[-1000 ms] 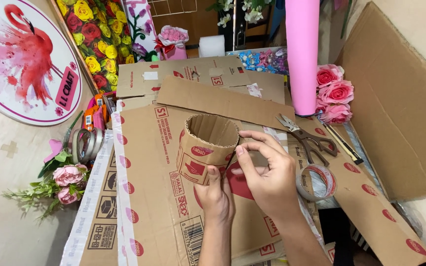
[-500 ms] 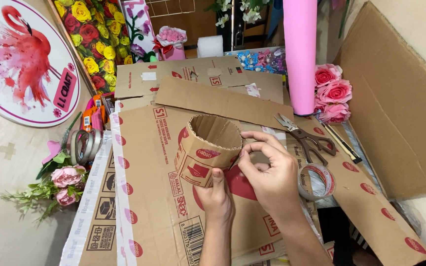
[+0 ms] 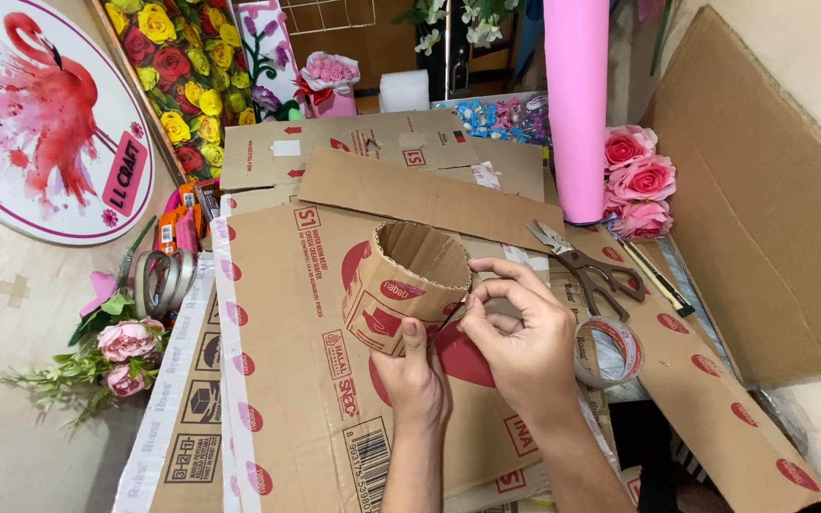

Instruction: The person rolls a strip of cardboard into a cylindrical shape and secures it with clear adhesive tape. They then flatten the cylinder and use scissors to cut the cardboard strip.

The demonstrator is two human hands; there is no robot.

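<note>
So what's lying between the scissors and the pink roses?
In the head view, a thin dark stick-like tool lies on the cardboard between the scissors and the pink roses.

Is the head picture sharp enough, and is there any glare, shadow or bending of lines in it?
In the head view, light is even and soft; the cardboard tube and both hands, left hand and right hand, look sharp. Only faint shadows lie under them. The tape roll shows a slight sheen, with no strong glare. Toward the edges of the head view, straight cardboard edges lean outward, a wide-lens effect.
</note>
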